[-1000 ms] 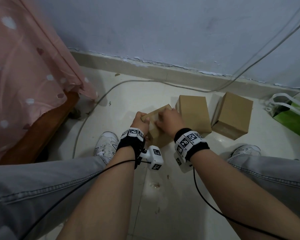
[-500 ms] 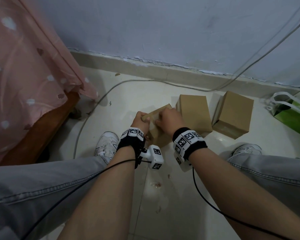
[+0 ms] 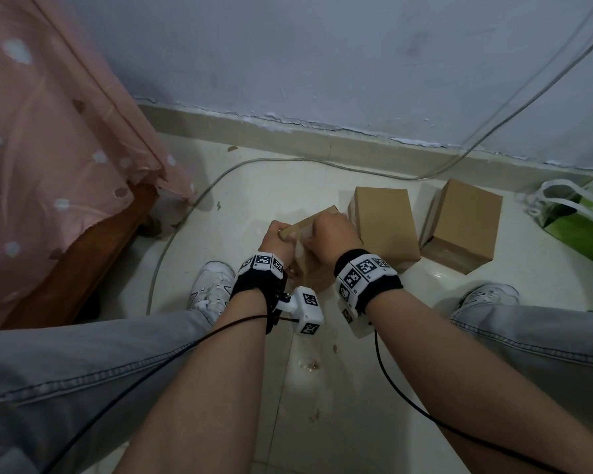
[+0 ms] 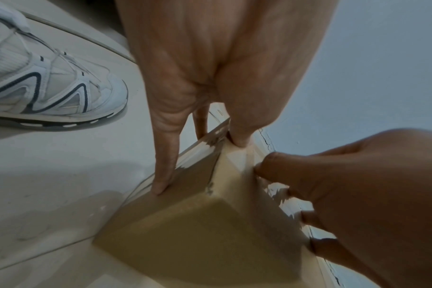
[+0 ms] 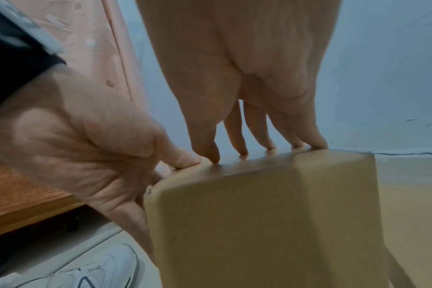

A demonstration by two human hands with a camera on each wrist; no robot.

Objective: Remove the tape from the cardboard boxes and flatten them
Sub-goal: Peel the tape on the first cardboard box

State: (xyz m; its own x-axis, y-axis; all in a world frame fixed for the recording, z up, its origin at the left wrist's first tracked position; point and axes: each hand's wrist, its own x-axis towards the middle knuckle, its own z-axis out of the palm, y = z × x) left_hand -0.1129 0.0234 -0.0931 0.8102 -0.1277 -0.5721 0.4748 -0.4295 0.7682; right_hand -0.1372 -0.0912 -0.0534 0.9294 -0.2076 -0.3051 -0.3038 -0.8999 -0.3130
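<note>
A small brown cardboard box point(image 3: 317, 275) stands on the floor between my knees. My left hand point(image 3: 278, 242) grips its left side, thumb on top and fingers point(image 4: 164, 165) down the side wall. My right hand point(image 3: 332, 236) arches over the top, fingertips point(image 5: 242, 150) along the upper edge. Its thumb point(image 4: 271, 167) presses at pale tape point(image 4: 237, 161) across the top face point(image 4: 197, 224), where torn white patches show. Two more closed cardboard boxes point(image 3: 384, 227) point(image 3: 459, 224) lie just to the right.
A pink spotted bedsheet point(image 3: 48, 148) hangs over a wooden bed frame point(image 3: 83, 265) on the left. A grey cable point(image 3: 288, 160) runs along the floor by the wall. A green bag point(image 3: 582, 227) sits far right. My white shoes point(image 3: 211, 289) point(image 3: 486, 295) flank the box.
Both hands stay on the box. The right wrist has shifted slightly left and the right fingers have worked a little along the top.
</note>
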